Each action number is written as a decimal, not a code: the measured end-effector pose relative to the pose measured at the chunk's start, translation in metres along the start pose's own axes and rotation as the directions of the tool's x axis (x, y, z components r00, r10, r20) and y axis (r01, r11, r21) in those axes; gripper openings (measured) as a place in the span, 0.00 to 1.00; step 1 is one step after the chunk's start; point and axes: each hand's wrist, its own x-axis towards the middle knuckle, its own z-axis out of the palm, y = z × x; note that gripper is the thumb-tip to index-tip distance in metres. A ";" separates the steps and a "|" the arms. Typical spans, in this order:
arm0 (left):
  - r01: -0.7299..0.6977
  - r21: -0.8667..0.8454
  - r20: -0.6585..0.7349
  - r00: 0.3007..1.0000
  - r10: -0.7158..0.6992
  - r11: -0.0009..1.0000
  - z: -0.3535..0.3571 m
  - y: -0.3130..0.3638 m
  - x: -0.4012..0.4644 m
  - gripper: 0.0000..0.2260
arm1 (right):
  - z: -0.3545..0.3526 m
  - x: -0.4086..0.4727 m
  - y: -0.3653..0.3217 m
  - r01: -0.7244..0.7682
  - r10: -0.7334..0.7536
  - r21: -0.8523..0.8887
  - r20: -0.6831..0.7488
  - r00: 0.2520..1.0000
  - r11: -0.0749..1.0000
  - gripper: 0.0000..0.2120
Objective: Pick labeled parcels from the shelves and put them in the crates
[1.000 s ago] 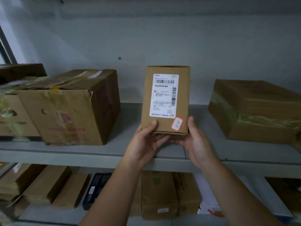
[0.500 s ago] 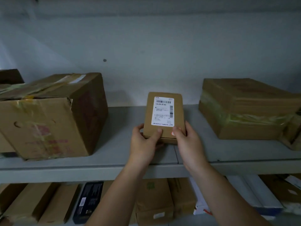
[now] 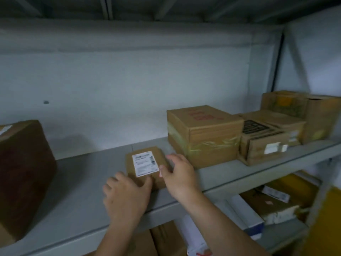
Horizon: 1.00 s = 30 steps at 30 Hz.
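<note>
Two hands meet at one small parcel (image 3: 147, 166), which lies flat on the grey shelf (image 3: 88, 183) with its white label (image 3: 145, 163) facing up. The left hand (image 3: 125, 196) sits at the parcel's near left corner, thumb laid against the near edge and the other fingers loosely bent on the shelf beside it; whether it truly grips is hard to tell through the blur. The right hand (image 3: 180, 176) rests at the parcel's right side, thumb on the top face just beside the label, fingers spread and relaxed over the right edge. Just right of the parcel stands a taped box (image 3: 204, 133) with red print on top. Further right of the parcel come a box with black print (image 3: 262, 141) and taller boxes (image 3: 302, 115) behind it. Well left of the parcel stands a big dark box (image 3: 22, 172). Below the parcel, under the shelf, more boxes and white packets (image 3: 245, 217) lie on a lower level.
</note>
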 end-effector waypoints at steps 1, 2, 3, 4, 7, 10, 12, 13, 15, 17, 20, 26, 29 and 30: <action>-0.025 -0.030 -0.046 0.999 0.023 0.999 -0.001 0.004 0.000 0.32 | -0.017 -0.001 0.002 0.032 -0.028 0.039 -0.098 0.995 0.999 0.19; -0.072 -0.075 -0.100 0.993 0.064 0.995 -0.003 0.010 0.000 0.31 | -0.039 -0.001 0.004 0.066 -0.051 0.060 -0.219 0.974 0.996 0.18; -0.143 -0.122 -0.169 0.978 0.121 0.982 -0.004 0.017 0.000 0.30 | -0.064 0.000 0.007 0.085 -0.058 0.064 -0.348 0.936 0.994 0.17; -0.215 -0.180 -0.207 0.962 0.177 0.960 -0.006 0.027 -0.001 0.28 | -0.092 0.002 0.011 0.088 -0.051 0.057 -0.468 0.882 0.995 0.16; -0.223 -0.426 -0.028 0.972 0.234 0.877 -0.021 0.083 0.001 0.26 | -0.167 0.026 0.029 -0.016 0.031 0.029 -0.651 0.758 0.999 0.19; 0.130 -0.640 0.335 0.934 0.123 0.758 -0.031 0.149 0.013 0.31 | -0.208 0.064 0.050 -0.300 0.182 -0.190 -0.468 0.865 0.935 0.32; 0.388 -0.695 0.558 0.822 0.113 0.606 -0.025 0.176 0.020 0.36 | -0.210 0.081 0.058 -0.365 0.286 -0.322 -0.267 0.920 0.873 0.42; 0.465 -0.689 0.617 0.778 0.114 0.555 -0.020 0.181 0.021 0.37 | -0.206 0.085 0.063 -0.343 0.293 -0.342 -0.190 0.937 0.875 0.46; 0.489 -0.707 0.611 0.787 0.092 0.511 -0.011 0.186 0.016 0.33 | -0.197 0.084 0.069 -0.276 0.244 -0.305 -0.140 0.960 0.912 0.47; 0.472 -0.777 0.536 0.843 0.045 0.417 -0.010 0.185 0.005 0.25 | -0.196 0.078 0.072 -0.184 0.162 -0.150 -0.143 0.976 0.971 0.41; 0.495 -0.843 0.505 0.863 -0.009 0.212 -0.007 0.168 0.003 0.16 | -0.200 0.068 0.064 0.003 0.042 0.239 -0.182 0.982 0.971 0.25; 0.398 -0.917 0.397 0.917 0.020 -0.023 0.006 0.134 0.010 0.20 | -0.208 0.078 0.061 -0.162 0.155 0.579 0.061 0.986 0.799 0.44; 0.337 -0.942 0.335 0.939 0.073 -0.006 0.006 0.119 0.016 0.25 | -0.217 0.075 0.061 -0.275 0.083 0.684 0.300 0.950 0.676 0.46; 0.317 -0.947 0.320 0.946 0.061 0.051 0.008 0.116 0.019 0.25 | -0.214 0.073 0.063 -0.261 0.037 0.715 0.313 0.949 0.648 0.34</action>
